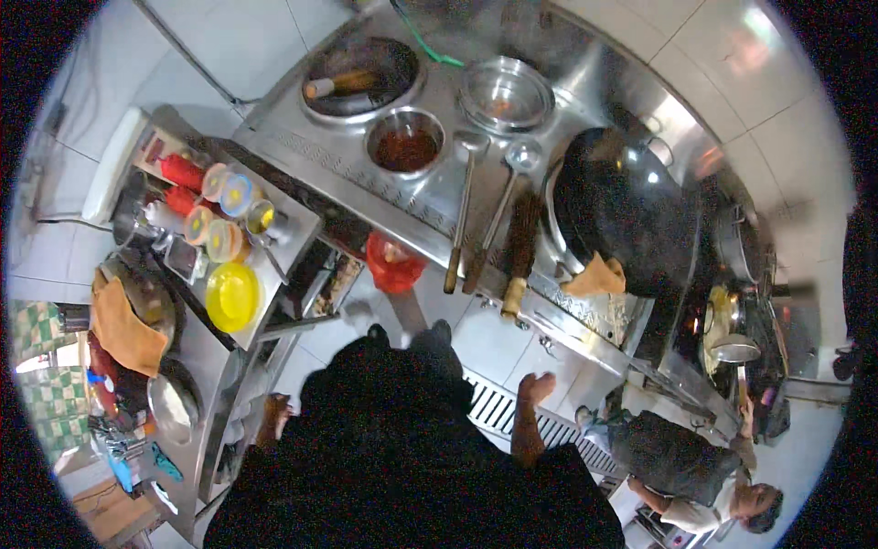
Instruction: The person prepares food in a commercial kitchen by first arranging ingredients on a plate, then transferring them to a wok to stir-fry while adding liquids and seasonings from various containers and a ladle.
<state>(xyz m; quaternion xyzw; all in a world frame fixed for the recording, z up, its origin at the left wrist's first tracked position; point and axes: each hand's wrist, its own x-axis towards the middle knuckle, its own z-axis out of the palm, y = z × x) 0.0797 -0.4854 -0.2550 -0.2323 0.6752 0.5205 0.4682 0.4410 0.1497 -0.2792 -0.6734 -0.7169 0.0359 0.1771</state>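
Observation:
My left hand [277,410] hangs beside my body, near the steel side counter [208,403]. Its fingers look loosely apart and I see nothing in them. My right hand [536,388] is raised on the other side, over the tiled floor, also with nothing visible in it, its fingers loosely bent. Ahead of me lies a steel cooking range with a large dark wok [622,201] on its right. Two long-handled ladles [464,206] and a bamboo wok brush [519,247] lie beside the wok, handles toward me. A tan cloth [596,276] rests on the wok's near edge.
A steel pot of red sauce [405,146], a steel bowl [506,96] and a utensil pan [361,80] stand behind. Seasoning tubs [236,194] and a yellow bowl [233,296] fill the left stand. Below is a red-lined bin [393,263]. A co-worker [681,457] cooks at right.

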